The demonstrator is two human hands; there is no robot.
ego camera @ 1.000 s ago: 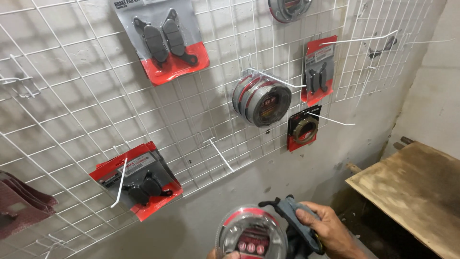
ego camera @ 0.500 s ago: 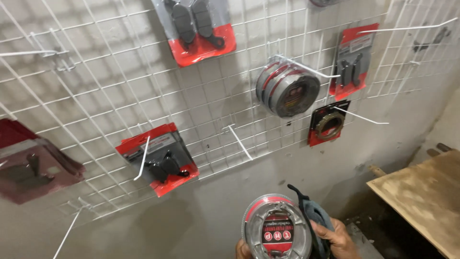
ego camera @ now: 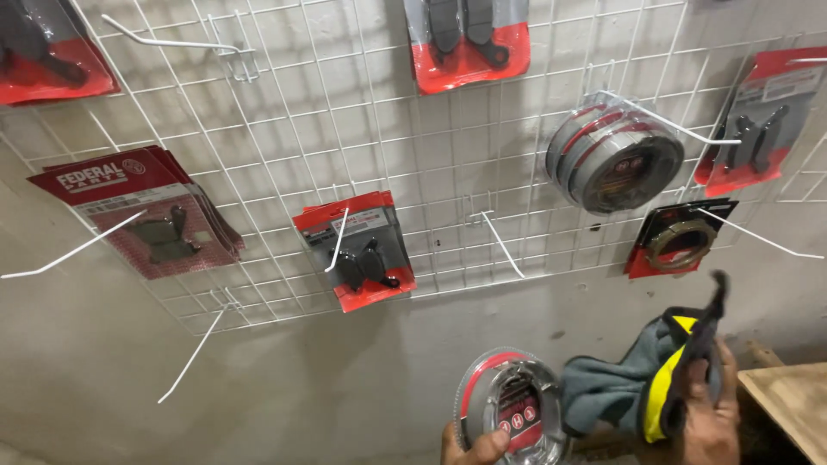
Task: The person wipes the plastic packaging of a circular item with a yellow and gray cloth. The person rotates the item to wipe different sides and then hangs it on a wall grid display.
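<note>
Your left hand point(ego camera: 472, 448) is showing only at 6 o'clock, at the bottom edge; the thumb is pressing on the front of a round clear plastic pack with a red band and a silvery ring inside point(ego camera: 510, 406), so you are pinching this pack, holding it upright w/ its face toward you. The rest of the fingers are hidden behind the pack.

Your right hand point(ego camera: 705, 413) is at approx. 5 o'clock, closed around a grey cloth glove with yellow and black trim point(ego camera: 633, 392); the glove is bunching up, one black end is sticking upward. The glove is just beside the round pack, on its 3 o'clock side, maybe touching; I cannot tell.

In front of you a white wire grid panel point(ego camera: 284, 112) is hanging on a grey concrete wall point(ego camera: 258, 379). A bare white hook point(ego camera: 501, 244) is sticking out at the centre, above the round pack. At 1 o'clock a stack of similar round packs point(ego camera: 613, 158) is hanging on a hook. Under them, at 2–3 o'clock, is a small black and red pack with a brass-coloured ring point(ego camera: 679, 243). At 9–10 o'clock a red card pack with dark brake pads point(ego camera: 357, 250) is hanging, and further left a bundle of dark red card packs point(ego camera: 142, 207). A wooden board point(ego camera: 792, 405) is at 4 o'clock, near the right hand.
</note>
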